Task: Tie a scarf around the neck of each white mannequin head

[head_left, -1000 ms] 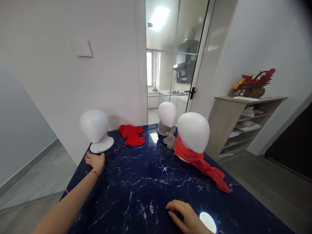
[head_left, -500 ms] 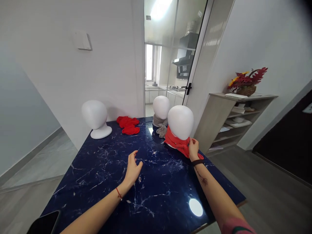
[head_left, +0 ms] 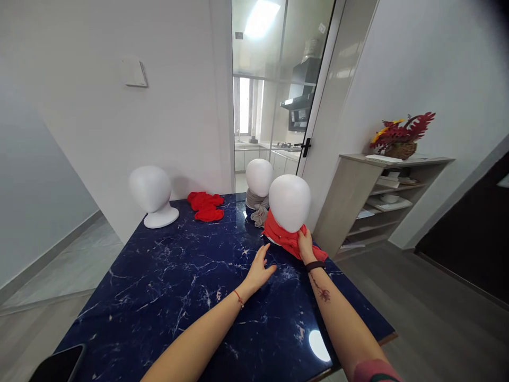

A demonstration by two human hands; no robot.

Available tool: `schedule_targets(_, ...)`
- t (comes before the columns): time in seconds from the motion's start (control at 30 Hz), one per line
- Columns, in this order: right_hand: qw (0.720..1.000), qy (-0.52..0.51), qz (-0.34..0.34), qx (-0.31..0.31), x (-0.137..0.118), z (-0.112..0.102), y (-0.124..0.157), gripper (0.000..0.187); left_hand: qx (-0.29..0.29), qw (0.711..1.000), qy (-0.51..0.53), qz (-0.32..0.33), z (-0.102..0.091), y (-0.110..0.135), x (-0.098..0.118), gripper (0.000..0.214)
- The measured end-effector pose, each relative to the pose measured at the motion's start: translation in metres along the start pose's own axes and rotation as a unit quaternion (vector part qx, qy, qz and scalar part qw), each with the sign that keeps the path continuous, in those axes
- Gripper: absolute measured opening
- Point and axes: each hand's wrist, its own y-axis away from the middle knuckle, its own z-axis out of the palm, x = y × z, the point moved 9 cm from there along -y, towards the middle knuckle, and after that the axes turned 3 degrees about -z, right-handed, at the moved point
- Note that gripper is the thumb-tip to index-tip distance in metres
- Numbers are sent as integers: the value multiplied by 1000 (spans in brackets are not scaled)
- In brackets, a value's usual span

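A creased, coral-red scarf (head_left: 275, 229) wraps low around the nearer white head (head_left: 290, 201) on the bench (head_left: 159, 281). The right hand (head_left: 306, 247) touches it; whether its grip pinches, I cannot tell. The left hand (head_left: 258, 271) is spread nearby.

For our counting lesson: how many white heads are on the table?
3: a bare head at left, a head in grey cloth at the back, and a head in red cloth the right hand touches.
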Motion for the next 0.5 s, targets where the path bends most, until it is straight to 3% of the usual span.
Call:
schedule_targets(0.13,997,-80,12,3,-8,3,9,40,32,999,-14,10,-2,-19,0,74)
schedule_targets(0.23,992,-124,17,-12,-22,8,23,37,64,995,-55,48,-16,-17,14,69)
schedule_targets(0.37,983,-168,30,-63,-45,27,61,35,121,985,-88,82,-44,7,34,58)
schedule_targets(0.5,957,-224,77,-168,-66,66,123,35,222,963,-125,83,-91,50,41,56)
